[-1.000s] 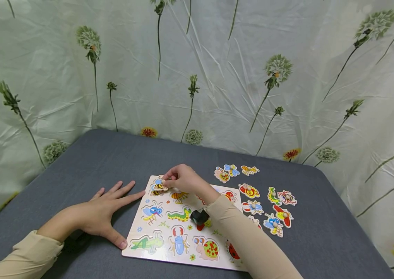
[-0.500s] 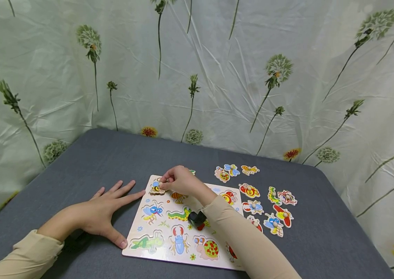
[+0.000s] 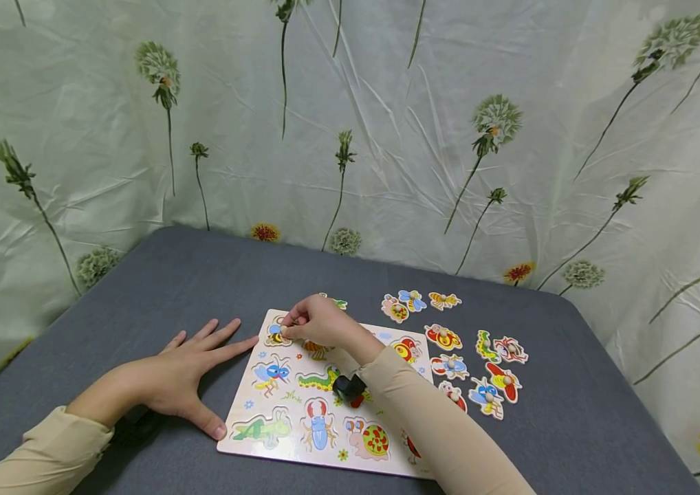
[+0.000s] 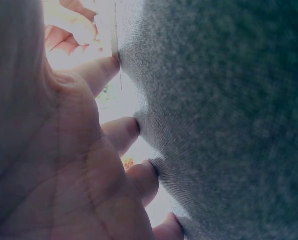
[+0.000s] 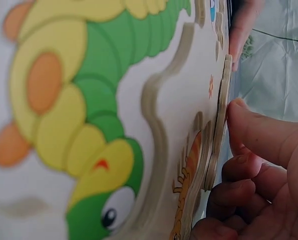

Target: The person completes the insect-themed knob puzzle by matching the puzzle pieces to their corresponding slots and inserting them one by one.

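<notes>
A wooden peg puzzle board (image 3: pixel 297 450) printed with insects lies on the table. At its top left corner my right hand (image 3: pixel 325 322) pinches the bee puzzle piece (image 3: pixel 276 335), which sits over the bee spot. Seen edge-on in the right wrist view, the piece (image 5: pixel 220 125) stands proud of the board beside the right thumb; the fingers hide its knob. My left hand (image 3: pixel 183 378) is spread flat on the table, with thumb and index finger against the board's left edge. In the left wrist view, the left hand's fingertips (image 4: pixel 131 127) press the grey cloth.
Several loose insect pieces, among them a snail (image 3: pixel 395 311), a wasp (image 3: pixel 445 302) and a mosquito (image 3: pixel 487 399), lie right of and behind the board. A partly covered green piece (image 3: pixel 341 304) lies behind the right hand. A flowered curtain (image 3: pixel 387 172) hangs behind the grey table (image 3: pixel 214 268).
My right hand has moved slightly left with the bee piece, which has shifted and lined up over the bee spot. A green piece behind that hand has come into sight. The left hand stays put.
</notes>
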A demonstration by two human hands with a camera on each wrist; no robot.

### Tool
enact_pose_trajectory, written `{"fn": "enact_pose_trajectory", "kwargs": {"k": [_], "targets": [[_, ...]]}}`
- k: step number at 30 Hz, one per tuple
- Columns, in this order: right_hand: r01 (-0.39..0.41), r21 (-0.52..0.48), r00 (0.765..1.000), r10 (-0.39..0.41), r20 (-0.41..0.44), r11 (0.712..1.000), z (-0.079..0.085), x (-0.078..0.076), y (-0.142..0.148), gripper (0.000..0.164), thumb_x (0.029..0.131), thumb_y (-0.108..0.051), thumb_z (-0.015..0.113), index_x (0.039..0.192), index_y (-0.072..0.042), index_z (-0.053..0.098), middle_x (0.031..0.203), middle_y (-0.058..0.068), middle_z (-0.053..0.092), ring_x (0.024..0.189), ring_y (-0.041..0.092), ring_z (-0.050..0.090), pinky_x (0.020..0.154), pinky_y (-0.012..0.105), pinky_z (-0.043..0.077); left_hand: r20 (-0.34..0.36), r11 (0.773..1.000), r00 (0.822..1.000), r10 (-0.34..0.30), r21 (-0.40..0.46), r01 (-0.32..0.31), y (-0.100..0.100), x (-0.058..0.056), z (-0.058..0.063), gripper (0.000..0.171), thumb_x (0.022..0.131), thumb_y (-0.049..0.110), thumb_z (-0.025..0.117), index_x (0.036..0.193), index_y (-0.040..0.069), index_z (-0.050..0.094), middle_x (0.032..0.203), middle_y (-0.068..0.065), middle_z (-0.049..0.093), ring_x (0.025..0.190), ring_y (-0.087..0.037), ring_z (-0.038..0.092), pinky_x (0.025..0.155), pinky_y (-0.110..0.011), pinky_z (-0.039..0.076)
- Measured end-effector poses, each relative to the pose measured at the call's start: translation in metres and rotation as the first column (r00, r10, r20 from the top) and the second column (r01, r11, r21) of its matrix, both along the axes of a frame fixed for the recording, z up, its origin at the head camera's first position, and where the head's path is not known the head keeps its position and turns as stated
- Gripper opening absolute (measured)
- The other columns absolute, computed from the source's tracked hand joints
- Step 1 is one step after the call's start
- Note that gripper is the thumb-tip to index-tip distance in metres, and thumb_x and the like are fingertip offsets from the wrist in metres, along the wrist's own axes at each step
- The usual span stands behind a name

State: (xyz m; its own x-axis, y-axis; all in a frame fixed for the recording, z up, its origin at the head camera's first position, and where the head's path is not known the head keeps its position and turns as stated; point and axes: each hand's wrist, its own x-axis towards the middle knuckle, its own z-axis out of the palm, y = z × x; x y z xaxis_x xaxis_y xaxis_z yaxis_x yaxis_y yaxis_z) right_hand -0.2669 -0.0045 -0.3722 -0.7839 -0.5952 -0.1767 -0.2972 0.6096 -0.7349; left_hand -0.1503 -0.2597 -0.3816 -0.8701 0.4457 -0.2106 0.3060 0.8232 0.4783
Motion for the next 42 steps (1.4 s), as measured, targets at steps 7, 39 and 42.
{"fn": "enact_pose_trajectory", "kwargs": {"k": [7,39,42], "targets": [[-0.002,0.011,1.0,0.002,0.0,1.0,0.0,-0.001,0.0,0.01,0.101,-0.018,0.077,0.104,-0.01,0.082,0.065,-0.005,0.05,0.059,0.01,0.044,0.057,0.021,0.037,0.004,1.0,1.0,-0.001,0.006,0.001,0.0,-0.001,0.0,0.131,0.064,0.07,0.095,0.171,0.035,0.029,0.181,-0.021,0.011,0.162,-0.062,0.002,0.114,-0.091,0.002],[-0.086,0.042,0.996,0.085,0.021,0.995,0.009,-0.008,0.01,0.018,0.103,-0.027,0.075,0.113,-0.015,0.083,0.097,-0.002,0.076,0.077,0.008,0.055,0.067,0.022,0.043,0.004,1.0,1.0,-0.002,0.001,0.002,-0.001,-0.001,0.0,0.132,0.063,0.071,0.095,0.171,0.035,0.029,0.181,-0.021,0.011,0.162,-0.062,0.002,0.114,-0.09,0.001],[-0.101,0.059,0.995,0.101,0.001,0.993,0.01,-0.011,0.015,0.019,0.103,-0.027,0.075,0.116,-0.015,0.083,0.089,-0.002,0.072,0.071,0.009,0.05,0.064,0.022,0.041,0.011,1.0,1.0,0.001,-0.002,-0.001,-0.001,-0.001,0.0,0.132,0.063,0.071,0.095,0.172,0.035,0.028,0.181,-0.021,0.011,0.162,-0.062,0.001,0.114,-0.09,0.001]]}}
